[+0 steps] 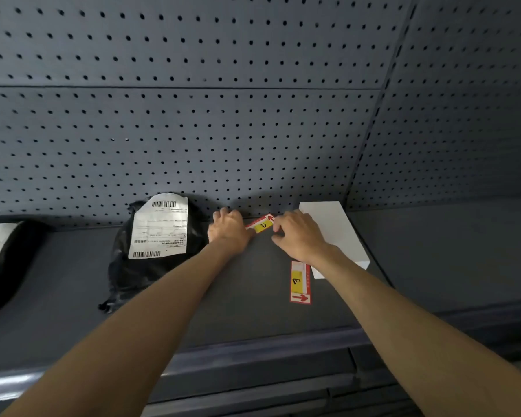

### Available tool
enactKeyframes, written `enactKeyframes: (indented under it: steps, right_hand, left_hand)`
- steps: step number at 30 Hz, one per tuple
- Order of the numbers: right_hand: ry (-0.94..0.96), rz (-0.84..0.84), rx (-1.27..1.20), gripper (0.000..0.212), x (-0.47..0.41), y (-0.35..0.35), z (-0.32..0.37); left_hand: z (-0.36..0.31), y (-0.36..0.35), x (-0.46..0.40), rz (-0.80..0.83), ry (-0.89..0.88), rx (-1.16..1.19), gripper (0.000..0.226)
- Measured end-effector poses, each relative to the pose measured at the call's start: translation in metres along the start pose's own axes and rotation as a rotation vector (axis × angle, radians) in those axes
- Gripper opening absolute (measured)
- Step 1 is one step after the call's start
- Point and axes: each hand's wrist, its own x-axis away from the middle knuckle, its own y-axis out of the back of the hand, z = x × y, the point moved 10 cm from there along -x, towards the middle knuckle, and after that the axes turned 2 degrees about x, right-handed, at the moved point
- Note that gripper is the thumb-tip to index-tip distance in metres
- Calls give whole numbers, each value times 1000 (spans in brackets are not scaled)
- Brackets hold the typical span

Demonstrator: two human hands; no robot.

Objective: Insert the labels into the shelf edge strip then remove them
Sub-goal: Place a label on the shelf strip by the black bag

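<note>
Both hands are out at the back of the shelf [253, 296], near the pegboard wall [193, 130]. The left hand [229, 228] is curled with its fingers closed over the left end of the label marked "D" [261, 224]; the right hand [298, 236] pinches the right end of the same label, thumb and forefinger clamped on it by the red arrow. That label is held slightly tilted between the two hands, just above or on the shelf surface; cannot tell which. A second label, marked "E" [300, 282], lies flat on the shelf, loose, just beside the right forearm and touching or nearly touching the corner of a white box [337, 230]. A black parcel bag [151, 245] with a shipping sticker sits to the left, and another bag [0, 257] is at the far left edge. The shelf edge strip [253, 347] runs along the front, close to the camera, and looks bare: no label seen in it. Judgement on progress: either very early, with labels being collected and none inserted, or late, with labels pulled out and being laid down; this view alone does not settle it. At minimum "D" is in hand and "E" is untouched on the shelf.
</note>
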Motion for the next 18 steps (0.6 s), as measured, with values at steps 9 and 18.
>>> enactKeyframes:
  steps: [9,18]
  right_hand:
    - [-32,1,-70,23,-15,-7,-10]
    - [-34,-5,-301,23,10,12,11]
  left_hand:
    - [3,-13,-17,57,54,187,43]
    - [-1,21,34,95,-163,492,13]
